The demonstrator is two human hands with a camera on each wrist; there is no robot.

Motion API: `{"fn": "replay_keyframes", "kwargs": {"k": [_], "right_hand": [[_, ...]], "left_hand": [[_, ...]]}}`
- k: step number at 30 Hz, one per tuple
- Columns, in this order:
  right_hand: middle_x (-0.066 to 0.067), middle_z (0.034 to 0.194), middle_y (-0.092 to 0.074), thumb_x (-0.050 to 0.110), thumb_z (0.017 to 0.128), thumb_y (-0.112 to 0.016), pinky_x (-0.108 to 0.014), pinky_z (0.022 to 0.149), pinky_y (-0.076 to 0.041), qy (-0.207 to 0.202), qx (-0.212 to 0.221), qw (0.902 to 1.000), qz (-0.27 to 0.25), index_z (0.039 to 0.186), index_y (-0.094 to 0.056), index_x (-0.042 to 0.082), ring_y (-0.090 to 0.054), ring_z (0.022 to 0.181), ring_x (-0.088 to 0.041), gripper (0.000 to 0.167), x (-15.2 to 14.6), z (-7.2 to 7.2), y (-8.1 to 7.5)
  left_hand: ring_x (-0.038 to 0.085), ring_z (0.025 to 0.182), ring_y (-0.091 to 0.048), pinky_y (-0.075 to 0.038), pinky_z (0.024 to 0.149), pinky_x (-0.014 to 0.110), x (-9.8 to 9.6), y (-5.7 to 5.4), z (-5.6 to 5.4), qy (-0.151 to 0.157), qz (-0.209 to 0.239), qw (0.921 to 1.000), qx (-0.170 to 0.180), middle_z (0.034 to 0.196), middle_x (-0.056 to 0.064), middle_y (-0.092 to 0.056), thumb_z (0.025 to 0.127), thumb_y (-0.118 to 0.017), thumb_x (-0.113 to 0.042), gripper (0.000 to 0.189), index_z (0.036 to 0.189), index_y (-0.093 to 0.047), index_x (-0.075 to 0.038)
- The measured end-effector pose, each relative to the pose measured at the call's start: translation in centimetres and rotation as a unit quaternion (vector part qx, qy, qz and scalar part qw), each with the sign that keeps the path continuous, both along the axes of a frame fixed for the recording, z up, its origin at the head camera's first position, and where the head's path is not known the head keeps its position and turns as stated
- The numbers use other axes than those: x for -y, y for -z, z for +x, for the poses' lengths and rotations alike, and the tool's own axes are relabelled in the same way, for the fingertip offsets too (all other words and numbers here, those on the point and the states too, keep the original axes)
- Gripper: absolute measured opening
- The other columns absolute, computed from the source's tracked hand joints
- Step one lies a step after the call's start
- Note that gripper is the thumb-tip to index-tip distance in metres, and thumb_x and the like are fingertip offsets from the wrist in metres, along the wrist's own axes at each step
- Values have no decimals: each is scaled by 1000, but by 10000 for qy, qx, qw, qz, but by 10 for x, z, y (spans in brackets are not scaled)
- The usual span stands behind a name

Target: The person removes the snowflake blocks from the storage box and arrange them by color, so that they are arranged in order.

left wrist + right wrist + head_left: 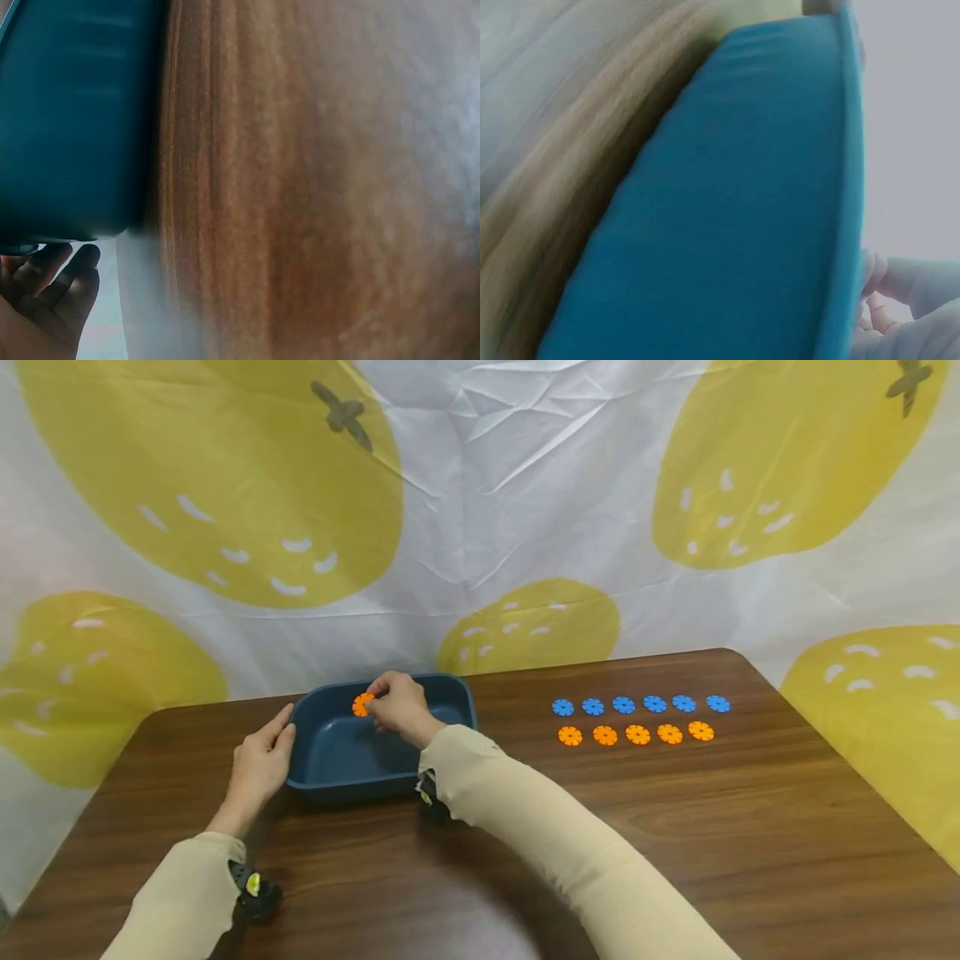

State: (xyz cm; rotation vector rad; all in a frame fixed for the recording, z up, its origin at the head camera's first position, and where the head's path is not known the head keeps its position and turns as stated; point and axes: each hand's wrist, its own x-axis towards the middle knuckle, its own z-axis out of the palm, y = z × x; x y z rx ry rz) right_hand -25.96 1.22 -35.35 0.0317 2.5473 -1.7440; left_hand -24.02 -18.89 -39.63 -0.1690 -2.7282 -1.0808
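A dark blue plastic basin (360, 789) sits on the table toward the back left. Over its inside, my right hand (401, 706) pinches an orange notched disc (363, 704) between thumb and fingertips. My left hand (262, 756) rests with its fingers nearly straight against the basin's left end. From the left wrist, those fingers (71, 274) show at the end of the basin wall (67, 135). In the right wrist view the basin's side (727, 187) hides much of the right hand (915, 322), and the disc is out of sight there.
Right of the basin, a row of several blue notched discs (623, 705) lies behind a row of several orange ones (637, 735). The brown wooden table (750, 827) ends at the back against a white cloth (525, 510) printed with yellow fruit.
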Motion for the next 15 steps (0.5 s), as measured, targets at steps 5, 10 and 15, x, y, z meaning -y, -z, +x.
{"fn": "replay_keyframes", "kwargs": {"k": [5,10,15], "right_hand": [[-19,91,-68,2,90,-60,-29,59,-55,-191,-93,9994,-289,105,-62,1,-54,54,-12,15,-26,6,-7],[-26,94,-66,1,90,-58,-35,64,-57,-340,-239,9974,-591,109,-60,-2,-52,51,-10,19,-52,11,-13],[-16,81,-63,0,91,-58,-24,53,-51,-151,-252,9964,-793,111,-58,-4,-51,50,-9,21,-78,13,-16]], "left_hand": [[49,124,-40,-32,101,61,0,0,1,52,-36,10000,-77,137,24,-43,102,-35,-26,46,144,-39,-8],[49,124,-40,-32,101,61,-1,-1,2,24,-7,10000,-19,138,24,-42,102,-35,-27,46,144,-38,-9],[49,123,-42,-34,99,61,0,-1,2,30,-24,10000,-13,137,25,-43,102,-35,-27,46,144,-38,-10]]}}
